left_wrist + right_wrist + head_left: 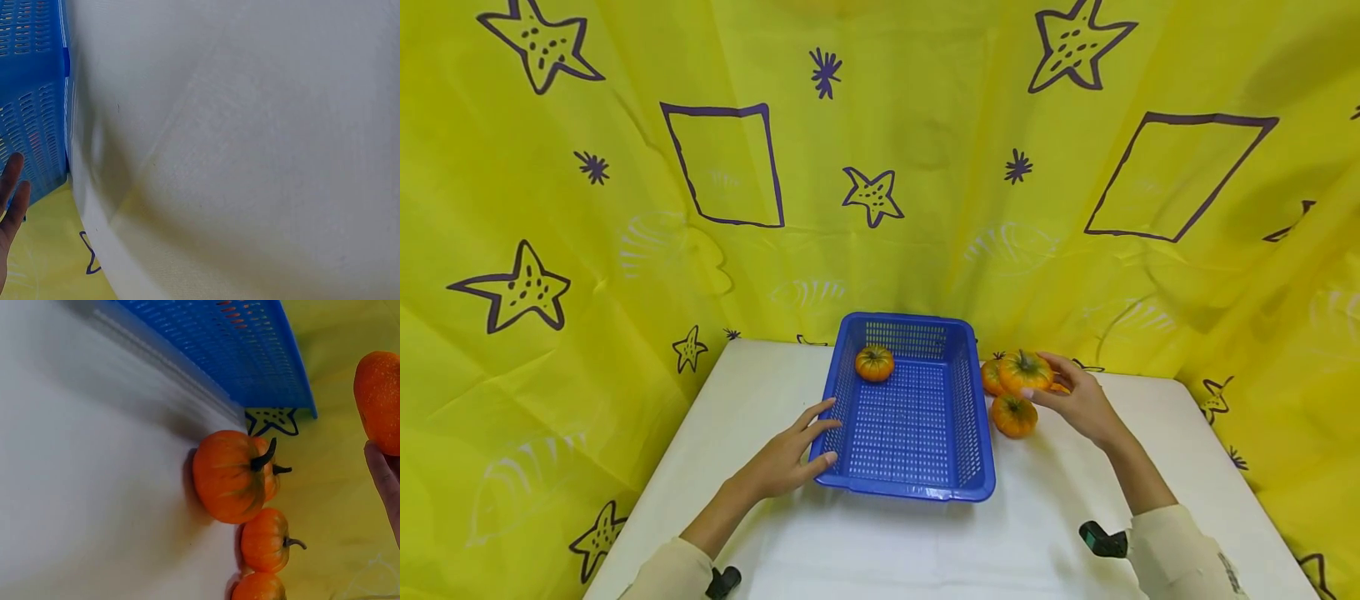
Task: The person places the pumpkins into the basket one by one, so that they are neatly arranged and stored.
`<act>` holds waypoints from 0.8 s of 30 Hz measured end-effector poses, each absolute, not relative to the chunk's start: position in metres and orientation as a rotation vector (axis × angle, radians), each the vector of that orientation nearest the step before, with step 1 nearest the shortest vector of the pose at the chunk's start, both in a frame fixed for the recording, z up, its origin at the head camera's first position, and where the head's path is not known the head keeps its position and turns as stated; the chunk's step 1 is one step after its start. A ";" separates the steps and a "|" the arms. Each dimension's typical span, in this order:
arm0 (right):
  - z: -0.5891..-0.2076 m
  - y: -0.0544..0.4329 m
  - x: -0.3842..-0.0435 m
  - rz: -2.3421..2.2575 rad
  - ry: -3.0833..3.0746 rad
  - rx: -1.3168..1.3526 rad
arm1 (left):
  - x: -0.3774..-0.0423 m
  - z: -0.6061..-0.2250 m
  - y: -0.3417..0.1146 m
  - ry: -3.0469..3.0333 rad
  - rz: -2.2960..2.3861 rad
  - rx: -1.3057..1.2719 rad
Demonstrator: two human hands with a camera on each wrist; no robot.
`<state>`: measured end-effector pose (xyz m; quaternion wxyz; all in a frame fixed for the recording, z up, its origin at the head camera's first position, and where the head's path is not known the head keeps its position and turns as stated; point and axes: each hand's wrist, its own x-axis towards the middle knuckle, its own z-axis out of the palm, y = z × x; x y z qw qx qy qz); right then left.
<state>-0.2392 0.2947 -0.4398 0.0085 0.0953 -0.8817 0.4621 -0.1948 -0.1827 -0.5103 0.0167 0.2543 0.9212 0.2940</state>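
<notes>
A small orange pumpkin with a dark green stem is held between the thumb and fingers of my right hand. In the right wrist view this held pumpkin is raised off the table. Several similar pumpkins stand below it, among them a near one and one partly hidden behind. My left hand rests on the left rim of a blue plastic basket, its fingers spread and loosely bent. One pumpkin lies inside the basket, at the far left corner.
A white table carries the basket and the loose pumpkins. Close behind its back edge hangs a yellow curtain with starfish prints, which also runs along both sides. The loose pumpkins stand close to the basket's right wall.
</notes>
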 end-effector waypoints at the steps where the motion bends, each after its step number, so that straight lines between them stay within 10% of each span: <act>1: -0.438 0.293 -0.240 1.446 -2.759 0.304 | -0.195 -0.510 -0.183 2.863 0.915 0.788; 24: -0.425 0.259 -0.262 1.594 -2.775 0.408 | -0.196 -0.511 -0.183 2.862 0.906 0.782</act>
